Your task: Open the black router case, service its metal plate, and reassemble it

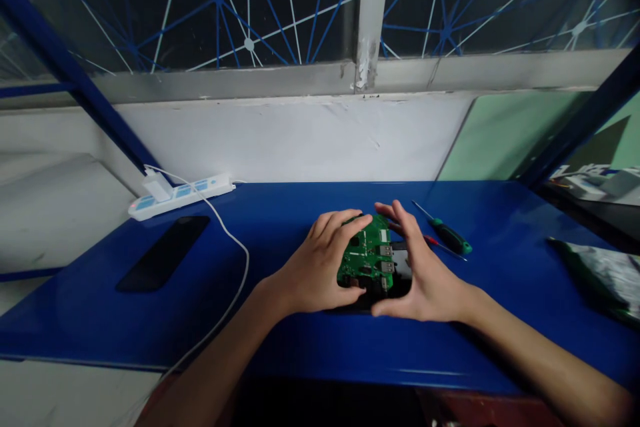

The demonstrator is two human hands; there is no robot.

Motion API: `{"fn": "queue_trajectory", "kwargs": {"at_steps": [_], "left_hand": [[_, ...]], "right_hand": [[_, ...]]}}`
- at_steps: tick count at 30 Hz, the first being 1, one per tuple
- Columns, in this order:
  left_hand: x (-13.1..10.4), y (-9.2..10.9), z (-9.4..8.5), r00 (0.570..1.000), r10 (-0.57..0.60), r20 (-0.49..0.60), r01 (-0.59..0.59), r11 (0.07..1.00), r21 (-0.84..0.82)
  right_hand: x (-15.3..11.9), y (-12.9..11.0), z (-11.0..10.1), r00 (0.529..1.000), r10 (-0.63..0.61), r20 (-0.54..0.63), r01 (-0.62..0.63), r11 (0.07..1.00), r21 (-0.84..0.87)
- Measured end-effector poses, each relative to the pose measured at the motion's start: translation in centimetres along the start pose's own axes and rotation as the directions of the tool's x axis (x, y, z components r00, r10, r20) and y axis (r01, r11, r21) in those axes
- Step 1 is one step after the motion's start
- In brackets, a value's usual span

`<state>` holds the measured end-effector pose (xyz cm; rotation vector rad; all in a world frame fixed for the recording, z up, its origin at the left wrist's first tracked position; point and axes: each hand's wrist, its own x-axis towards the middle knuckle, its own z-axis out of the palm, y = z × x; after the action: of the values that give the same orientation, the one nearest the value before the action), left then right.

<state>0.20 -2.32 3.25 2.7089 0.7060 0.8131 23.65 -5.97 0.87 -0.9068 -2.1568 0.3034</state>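
Near the middle of the blue table, a green circuit board with metal ports along its right side is over a dark, glossy object. My left hand grips the board by its left side, fingers at the far edge and thumb at the near edge. My right hand arches around the right end of the dark object, its thumb and fingers spread apart. Whether its fingertips touch anything is hard to tell. Just beyond my right hand lies a green-and-black screwdriver, with a thin red-handled tool beside it.
On the left are a black phone and a white power strip with a charger; its white cable crosses the table. A silver-and-green bag lies at the right. Blue frame posts flank the table's back.
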Motion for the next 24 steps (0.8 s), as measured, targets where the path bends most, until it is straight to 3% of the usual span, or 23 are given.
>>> {"fn": "queue_trajectory", "kwargs": {"at_steps": [4,10,20,24], "left_hand": [[-0.4,-0.7,0.2,0.998,-0.017,-0.062,0.003,0.977,-0.215],[-0.6,-1.0,0.8,0.996,-0.049,-0.075,0.005,0.867,-0.498],[-0.5,-0.7,0.9,0.995,-0.077,-0.057,0.033,0.832,-0.554],[-0.9,-1.7,1.0,0.982,-0.094,-0.164,0.009,0.889,-0.458]], "right_hand": [[0.1,0.0,0.1,0.997,0.024,0.075,-0.026,0.999,0.031],[0.0,-0.1,0.5,0.988,0.096,0.121,-0.101,0.994,0.032],[0.1,0.1,0.7,0.993,0.110,0.051,-0.108,0.993,-0.045],[0.1,0.6,0.6,0.992,0.126,0.006,-0.126,0.991,-0.055]]}}
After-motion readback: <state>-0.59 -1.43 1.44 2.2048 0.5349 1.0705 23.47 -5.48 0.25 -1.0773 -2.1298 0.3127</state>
